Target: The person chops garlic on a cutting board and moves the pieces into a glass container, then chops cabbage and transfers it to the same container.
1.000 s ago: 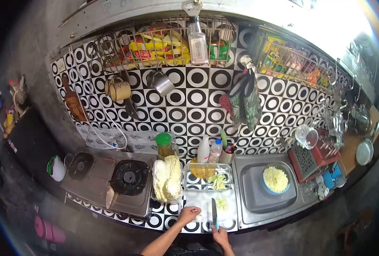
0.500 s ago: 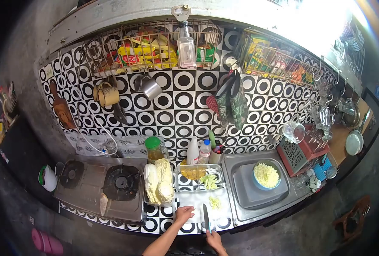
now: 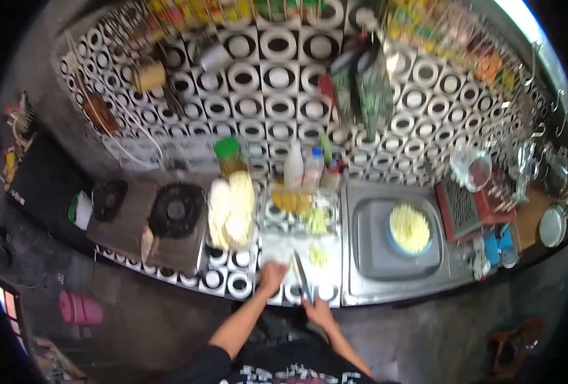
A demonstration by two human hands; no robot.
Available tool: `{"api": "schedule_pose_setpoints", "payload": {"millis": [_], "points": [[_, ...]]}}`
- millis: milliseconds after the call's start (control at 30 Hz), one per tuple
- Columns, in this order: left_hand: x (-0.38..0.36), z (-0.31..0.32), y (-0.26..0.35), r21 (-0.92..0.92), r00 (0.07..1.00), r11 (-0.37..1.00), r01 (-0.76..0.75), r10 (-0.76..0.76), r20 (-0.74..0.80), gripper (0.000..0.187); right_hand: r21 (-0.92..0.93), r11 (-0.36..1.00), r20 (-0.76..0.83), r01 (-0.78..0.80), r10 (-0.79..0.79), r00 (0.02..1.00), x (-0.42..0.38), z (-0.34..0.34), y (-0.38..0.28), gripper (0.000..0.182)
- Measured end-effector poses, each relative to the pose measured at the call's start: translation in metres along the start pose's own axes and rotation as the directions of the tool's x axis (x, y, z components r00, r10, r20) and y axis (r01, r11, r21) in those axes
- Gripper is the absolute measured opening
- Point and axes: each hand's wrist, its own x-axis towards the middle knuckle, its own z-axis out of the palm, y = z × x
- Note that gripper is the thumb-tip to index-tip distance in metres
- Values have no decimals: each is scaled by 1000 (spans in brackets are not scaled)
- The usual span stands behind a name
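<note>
My right hand (image 3: 319, 312) grips the blue handle of a knife (image 3: 302, 274), whose dark blade points away from me over the white cutting board (image 3: 274, 246). On the board's left side, my left hand (image 3: 273, 278) is closed with bent fingers near the blade; a thin pale strip seems to lie at its fingertips, but blur hides what it holds. Just right of the blade sits a small pile of chopped cabbage (image 3: 319, 257). Behind the board, a clear glass dish (image 3: 271, 224) contains pale green leaf pieces (image 3: 316, 221).
Whole napa cabbages (image 3: 231, 214) lie left of the board, beside the gas stove (image 3: 140, 211). At right, a blue bowl of shredded cabbage (image 3: 410, 228) stands in the sink (image 3: 367, 256). Bottles (image 3: 294, 168) and a green-lidded jar (image 3: 228, 153) line the back wall.
The view has tipped downward, so the counter appears higher and my shirt shows. My left hand stays at the board and the knife remains in my right hand.
</note>
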Motion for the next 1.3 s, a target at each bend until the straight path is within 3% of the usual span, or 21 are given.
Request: {"api": "schedule_pose_setpoints", "payload": {"millis": [33, 67, 100, 133, 167, 200, 300, 467, 600, 767, 867, 1000, 1133, 1200, 1300], "points": [[1, 3, -4, 70, 999, 997, -43, 45, -29, 29, 34, 999, -21, -22, 23, 1000, 0, -2, 0, 41], [2, -5, 11, -50, 999, 998, 36, -36, 7, 26, 54, 999, -48, 3, 0, 999, 3, -3, 1, 38], [5, -7, 14, -1, 997, 997, 72, -72, 22, 24, 72, 996, -73, -49, 54, 996, 2, -7, -6, 38], [8, -6, 10, 31, 999, 999, 43, -44, 15, 24, 62, 998, -162, 31, -20, 987, 5, -2, 2, 38], [10, -6, 7, 4, 994, 996, -91, 91, -55, 24, -32, 999, -190, -27, 20, 982, 8, -2, 1, 38], [11, -14, 18, -34, 1000, 999, 0, 0, -10, 23, 37, 999, -225, 2, 7, 974, 11, 2, 8, 38], [20, -21, 13, -47, 994, 996, -78, 81, 70, 23, 100, 992, -248, -79, 102, 963, 3, 0, -18, 37], [16, -24, 3, -79, 967, 978, -192, 202, 155, 26, -5, 988, -108, -155, 154, 982, -4, 20, -14, 43], [18, -34, 14, -96, 958, 988, -119, 140, 252, 32, 82, 977, -143, -196, 206, 968, -6, 19, -27, 42], [25, -36, 30, 26, 935, 976, -214, 197, 294, 33, 11, 980, -141, -197, 196, 970, -7, 19, -27, 40], [26, -24, 19, 61, 917, 979, -194, 159, 366, 30, 3, 980, -113, -198, 197, 974, -6, 11, -30, 40], [26, -17, 22, 88, 965, 990, -112, 87, 247, 19, -29, 982, -77, -189, 186, 980, -4, -3, -29, 39], [25, -12, 36, 52, 994, 998, -23, 17, 109, 22, 2, 990, -62, -142, 142, 988, -1, -13, -31, 40], [22, -11, 46, -44, 987, 987, 157, -154, 51, 29, 12, 993, -56, -121, 121, 991, 1, -14, -26, 40], [19, -18, 62, 68, 981, 985, 157, -163, 102, 31, 13, 991, -34, -131, 131, 991, 3, -14, -18, 40]]}}
